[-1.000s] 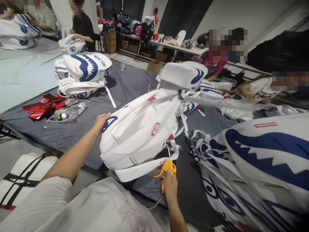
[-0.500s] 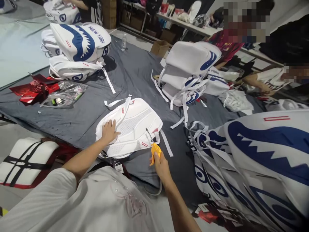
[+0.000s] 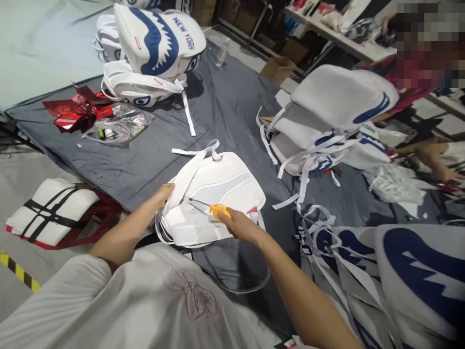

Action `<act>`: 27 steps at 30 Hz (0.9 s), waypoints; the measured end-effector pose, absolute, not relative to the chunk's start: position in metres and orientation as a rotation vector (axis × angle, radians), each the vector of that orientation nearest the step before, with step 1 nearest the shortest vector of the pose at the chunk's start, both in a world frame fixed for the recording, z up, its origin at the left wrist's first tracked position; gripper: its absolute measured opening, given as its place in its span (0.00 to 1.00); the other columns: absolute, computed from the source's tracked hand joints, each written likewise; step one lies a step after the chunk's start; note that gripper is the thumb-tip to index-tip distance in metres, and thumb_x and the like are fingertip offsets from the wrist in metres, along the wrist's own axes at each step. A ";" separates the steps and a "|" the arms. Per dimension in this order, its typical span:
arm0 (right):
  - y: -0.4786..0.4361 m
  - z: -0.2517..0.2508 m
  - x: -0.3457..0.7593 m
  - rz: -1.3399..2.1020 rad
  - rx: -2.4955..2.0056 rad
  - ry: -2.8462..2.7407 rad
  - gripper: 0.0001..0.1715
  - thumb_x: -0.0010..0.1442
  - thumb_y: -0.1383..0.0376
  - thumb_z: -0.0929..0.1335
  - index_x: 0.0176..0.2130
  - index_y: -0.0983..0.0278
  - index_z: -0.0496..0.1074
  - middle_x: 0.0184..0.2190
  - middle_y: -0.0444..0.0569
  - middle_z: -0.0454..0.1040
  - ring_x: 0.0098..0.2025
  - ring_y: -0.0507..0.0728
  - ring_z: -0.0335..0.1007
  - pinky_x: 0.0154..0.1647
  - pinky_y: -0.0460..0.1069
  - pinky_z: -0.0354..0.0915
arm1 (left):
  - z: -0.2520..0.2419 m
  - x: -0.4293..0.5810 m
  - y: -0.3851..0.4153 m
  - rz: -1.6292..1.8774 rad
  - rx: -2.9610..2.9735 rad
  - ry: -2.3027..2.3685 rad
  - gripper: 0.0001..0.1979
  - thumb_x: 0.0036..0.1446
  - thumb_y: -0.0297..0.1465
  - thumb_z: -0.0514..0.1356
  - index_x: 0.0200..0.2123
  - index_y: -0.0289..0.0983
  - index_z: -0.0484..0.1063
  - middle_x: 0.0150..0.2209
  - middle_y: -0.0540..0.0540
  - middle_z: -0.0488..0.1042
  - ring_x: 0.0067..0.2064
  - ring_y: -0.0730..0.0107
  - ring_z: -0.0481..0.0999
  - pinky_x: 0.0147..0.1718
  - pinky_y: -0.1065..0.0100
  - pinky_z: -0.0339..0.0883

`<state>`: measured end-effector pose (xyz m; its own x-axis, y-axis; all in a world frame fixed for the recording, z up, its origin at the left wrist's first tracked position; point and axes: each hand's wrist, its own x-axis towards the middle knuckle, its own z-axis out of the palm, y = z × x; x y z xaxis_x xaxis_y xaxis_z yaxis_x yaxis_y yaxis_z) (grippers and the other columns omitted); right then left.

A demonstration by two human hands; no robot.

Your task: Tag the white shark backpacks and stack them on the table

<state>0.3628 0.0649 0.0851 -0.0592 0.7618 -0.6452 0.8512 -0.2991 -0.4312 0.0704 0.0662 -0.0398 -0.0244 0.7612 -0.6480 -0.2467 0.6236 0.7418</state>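
Note:
A white backpack (image 3: 236, 179) lies back panel up on the grey cloth in front of me. My left hand (image 3: 166, 193) is closed on its shoulder strap (image 3: 187, 182) at the left edge; the fingertips are partly hidden behind the strap. My right hand (image 3: 236, 223) is wrapped round an orange air blow gun (image 3: 218, 211) with a long thin nozzle. The nozzle points left over the back panel, its tip close to the strap. I cannot tell whether the tip touches. A pale hose (image 3: 250, 292) curves below my right hand.
Stacked white-and-blue backpacks stand at the back left (image 3: 160, 43) and back right (image 3: 337, 97); more backpacks (image 3: 410, 261) lean close on my right. Red wrapping (image 3: 78, 111) and a plastic bag (image 3: 119, 126) lie left. A padded stool (image 3: 58, 208) stands lower left. Other people work at the right.
My left hand has gone from flat on the back panel to holding the strap at the left edge. My right hand has swung the blow gun leftward over the panel. The view has shifted.

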 end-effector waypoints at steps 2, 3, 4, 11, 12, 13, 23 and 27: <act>0.061 0.090 0.353 -1.224 2.070 1.832 0.21 0.68 0.52 0.62 0.48 0.64 0.70 0.19 0.42 0.71 0.17 0.52 0.64 0.21 0.45 0.57 | -0.049 0.073 0.076 0.826 0.413 1.381 0.21 0.56 0.46 0.63 0.43 0.36 0.73 0.27 0.44 0.79 0.30 0.61 0.80 0.32 0.60 0.75; 0.061 0.093 0.350 -1.172 2.084 1.857 0.21 0.68 0.52 0.62 0.49 0.64 0.70 0.20 0.42 0.71 0.17 0.51 0.63 0.21 0.45 0.57 | -0.052 0.074 0.080 0.804 0.394 1.387 0.20 0.57 0.45 0.63 0.43 0.36 0.73 0.28 0.44 0.79 0.30 0.61 0.80 0.32 0.60 0.75; 0.062 0.096 0.348 -1.164 2.058 1.880 0.21 0.68 0.52 0.62 0.50 0.64 0.70 0.20 0.43 0.71 0.17 0.51 0.63 0.21 0.45 0.57 | -0.055 0.075 0.082 0.786 0.375 1.388 0.19 0.57 0.44 0.63 0.44 0.35 0.73 0.28 0.44 0.79 0.29 0.60 0.80 0.32 0.59 0.76; 0.087 0.094 0.329 -1.131 1.908 1.942 0.23 0.69 0.50 0.60 0.49 0.64 0.69 0.24 0.45 0.73 0.18 0.51 0.64 0.23 0.45 0.59 | -0.062 0.076 0.082 0.727 0.343 1.372 0.15 0.60 0.39 0.59 0.46 0.36 0.72 0.29 0.44 0.80 0.29 0.59 0.81 0.33 0.55 0.77; 0.094 0.092 0.327 -1.142 1.893 1.956 0.24 0.69 0.49 0.60 0.49 0.64 0.69 0.25 0.45 0.74 0.19 0.51 0.65 0.24 0.45 0.60 | -0.062 0.076 0.082 0.725 0.350 1.366 0.16 0.60 0.40 0.60 0.46 0.36 0.73 0.29 0.44 0.79 0.29 0.59 0.81 0.34 0.55 0.77; 0.103 0.090 0.326 -1.114 1.921 1.964 0.25 0.69 0.49 0.59 0.50 0.65 0.69 0.25 0.46 0.74 0.20 0.51 0.66 0.25 0.45 0.61 | -0.061 0.075 0.081 0.724 0.360 1.358 0.17 0.60 0.41 0.60 0.46 0.36 0.73 0.29 0.44 0.79 0.30 0.59 0.81 0.34 0.55 0.77; 0.104 0.131 0.354 -0.849 2.136 1.935 0.26 0.70 0.50 0.58 0.51 0.67 0.69 0.25 0.49 0.75 0.20 0.55 0.68 0.27 0.48 0.62 | -0.044 0.098 0.061 0.836 0.691 1.178 0.26 0.63 0.34 0.56 0.64 0.40 0.66 0.59 0.45 0.73 0.57 0.62 0.74 0.57 0.65 0.66; 0.067 0.144 0.354 -0.816 2.035 1.878 0.26 0.70 0.49 0.59 0.51 0.65 0.70 0.24 0.48 0.74 0.21 0.54 0.68 0.26 0.47 0.60 | -0.044 0.109 0.059 0.718 1.009 1.332 0.29 0.60 0.32 0.58 0.65 0.36 0.64 0.53 0.40 0.75 0.53 0.58 0.74 0.55 0.59 0.67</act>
